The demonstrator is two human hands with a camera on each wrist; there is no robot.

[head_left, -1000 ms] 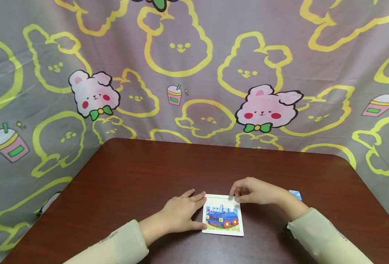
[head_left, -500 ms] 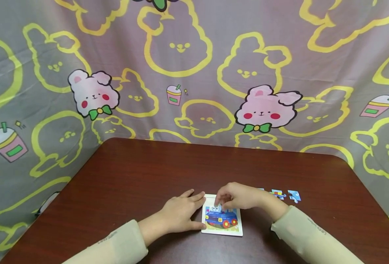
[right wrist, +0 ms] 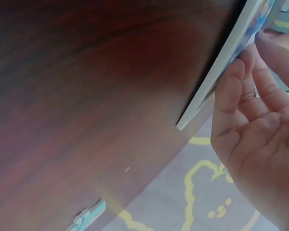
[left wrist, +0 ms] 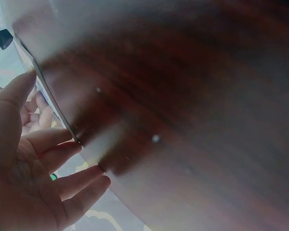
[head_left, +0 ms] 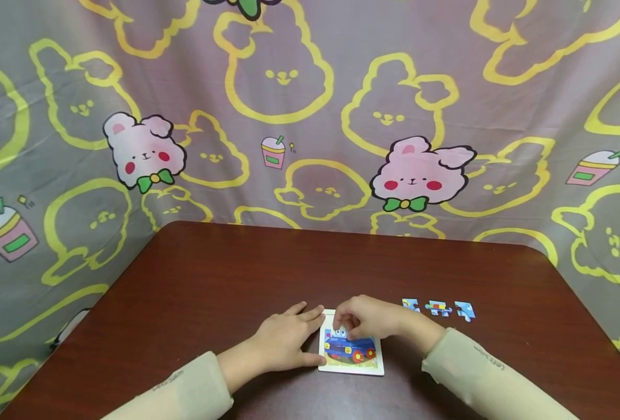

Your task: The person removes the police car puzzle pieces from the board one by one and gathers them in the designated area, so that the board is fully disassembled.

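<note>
A white-framed jigsaw puzzle (head_left: 352, 356) of a blue truck with eyes and red wheels lies flat on the table. My left hand (head_left: 284, 338) rests against its left side, fingers spread, thumb at the lower left corner and fingertips near the upper one. The left wrist view shows those fingertips along the frame's edge. Over the picture's upper part, my right hand (head_left: 370, 318) pinches a puzzle piece mostly hidden behind its fingertips. In the right wrist view the curled fingers and thumb (right wrist: 274, 55) come right to the puzzle's surface.
Three loose blue puzzle pieces (head_left: 438, 308) lie in a row behind the right forearm. The dark brown table (head_left: 268, 262) has a rounded far edge. A patterned curtain (head_left: 310, 134) with bunny drawings hangs around it.
My right hand has moved left from the puzzle's upper right corner to over the truck's eyes. The loose pieces behind its forearm have come into view. The left hand stays put.
</note>
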